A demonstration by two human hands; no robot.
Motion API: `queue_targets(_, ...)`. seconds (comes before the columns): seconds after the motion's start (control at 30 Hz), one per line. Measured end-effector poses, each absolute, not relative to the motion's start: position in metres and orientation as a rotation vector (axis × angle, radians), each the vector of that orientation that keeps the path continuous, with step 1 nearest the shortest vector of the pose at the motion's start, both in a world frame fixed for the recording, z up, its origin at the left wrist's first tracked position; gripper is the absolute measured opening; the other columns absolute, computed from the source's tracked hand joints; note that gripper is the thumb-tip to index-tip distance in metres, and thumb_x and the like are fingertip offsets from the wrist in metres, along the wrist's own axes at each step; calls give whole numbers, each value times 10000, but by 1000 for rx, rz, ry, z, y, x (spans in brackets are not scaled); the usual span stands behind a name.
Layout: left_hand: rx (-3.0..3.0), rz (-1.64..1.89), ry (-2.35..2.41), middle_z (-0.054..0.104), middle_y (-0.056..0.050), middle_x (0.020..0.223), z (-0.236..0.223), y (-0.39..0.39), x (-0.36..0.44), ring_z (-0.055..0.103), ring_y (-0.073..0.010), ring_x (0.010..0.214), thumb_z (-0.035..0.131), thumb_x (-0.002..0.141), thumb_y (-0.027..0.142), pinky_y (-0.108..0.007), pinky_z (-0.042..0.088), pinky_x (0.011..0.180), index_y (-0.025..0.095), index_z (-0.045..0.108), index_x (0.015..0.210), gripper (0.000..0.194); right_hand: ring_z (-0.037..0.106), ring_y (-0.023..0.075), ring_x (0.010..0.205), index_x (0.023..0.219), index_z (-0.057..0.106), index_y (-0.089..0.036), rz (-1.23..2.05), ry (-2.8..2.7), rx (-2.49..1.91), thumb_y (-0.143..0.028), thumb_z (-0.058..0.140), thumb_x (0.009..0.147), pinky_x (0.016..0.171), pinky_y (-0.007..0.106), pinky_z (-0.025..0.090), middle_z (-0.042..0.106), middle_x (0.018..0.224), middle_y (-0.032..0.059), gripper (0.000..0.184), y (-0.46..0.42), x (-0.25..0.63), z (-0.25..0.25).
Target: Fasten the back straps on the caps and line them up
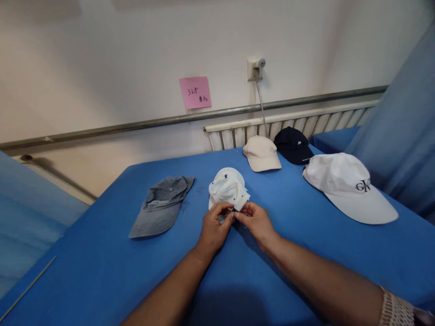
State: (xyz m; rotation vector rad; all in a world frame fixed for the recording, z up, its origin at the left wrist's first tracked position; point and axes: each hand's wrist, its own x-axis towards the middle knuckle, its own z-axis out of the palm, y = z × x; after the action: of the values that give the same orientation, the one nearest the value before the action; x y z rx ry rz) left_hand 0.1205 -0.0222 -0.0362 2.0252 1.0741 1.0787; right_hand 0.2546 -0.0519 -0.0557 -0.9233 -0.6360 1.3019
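A small white cap (227,186) lies on the blue table (102,267) in front of me, its back opening toward me. My left hand (215,227) and my right hand (254,220) meet at the cap's near edge. Both pinch the cap's rear strap between thumb and fingers. The strap itself is mostly hidden under my fingertips.
A grey cap (160,206) lies to the left. A beige cap (261,154) and a dark navy cap (292,145) sit at the table's far edge by a radiator (292,127). A large white cap with a logo (346,185) rests at right. A pink note (195,92) is on the wall.
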Motion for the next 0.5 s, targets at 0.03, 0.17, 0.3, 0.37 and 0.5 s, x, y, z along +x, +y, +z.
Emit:
queue_targets(0.03,2016,1075,1077,682,-38,935,-36,-22,121,637,-160,825,634,789,211,-284,490,793,188,661,986,200,656,197,814,834,683,-163,1303,-643,-925,-277,816,560,813,355,468,723,855,58,325,-52,255,-56)
queue_targets(0.17,2004,1078,1083,680,-39,929,-36,-21,121,636,-160,829,637,791,217,-279,487,791,184,662,992,205,631,169,737,810,697,-161,1318,-696,-946,-326,799,592,726,311,466,710,794,44,293,-55,256,-54)
queue_targets(0.3,2006,1099,1085,676,-40,937,-36,-21,120,632,-157,836,624,808,221,-275,484,792,184,661,992,192,598,151,654,781,698,-154,1326,-754,-998,-418,745,665,641,286,449,675,701,36,292,-58,260,-49)
queue_targets(0.37,2015,1109,1080,674,-41,944,-36,-21,119,631,-156,847,618,818,229,-272,481,796,183,663,987,181,587,149,635,754,689,-154,1325,-764,-1017,-433,739,668,623,283,443,661,673,33,296,-59,261,-48)
queue_targets(0.5,2035,1118,1059,676,-44,943,-36,-20,119,630,-161,886,599,844,253,-275,477,818,183,673,957,152,583,147,635,779,685,-159,1319,-772,-998,-406,756,647,617,280,444,662,690,30,289,-60,260,-47)
